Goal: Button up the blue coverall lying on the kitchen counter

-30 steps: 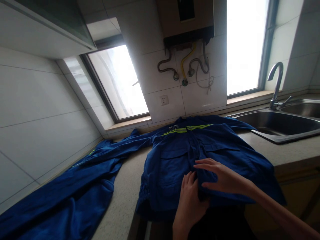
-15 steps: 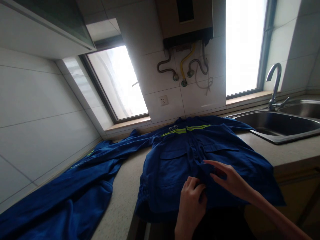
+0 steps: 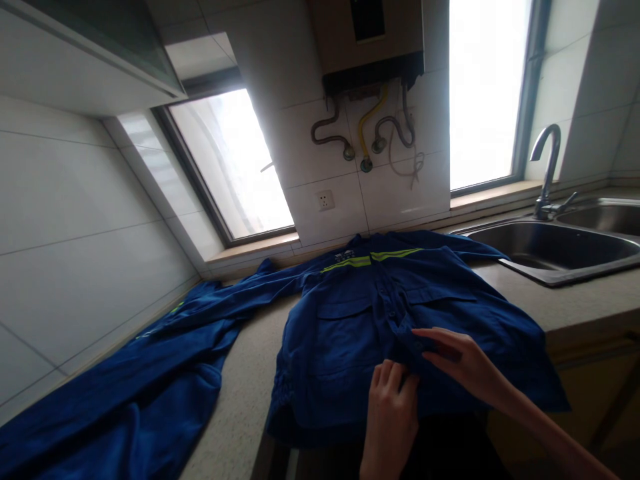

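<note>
Our left hand point(image 3: 391, 400) and right hand point(image 3: 463, 363) have crept up the jacket point(image 3: 350, 327) front on the bench point(image 3: 240, 413), both now pinching its placket shut.

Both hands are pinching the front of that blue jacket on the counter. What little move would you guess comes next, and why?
Probably fastening a button a little higher up. The left hand and right hand meet at the lower middle of the jacket, along its front strip of buttons, which runs on up toward the collar.
</note>
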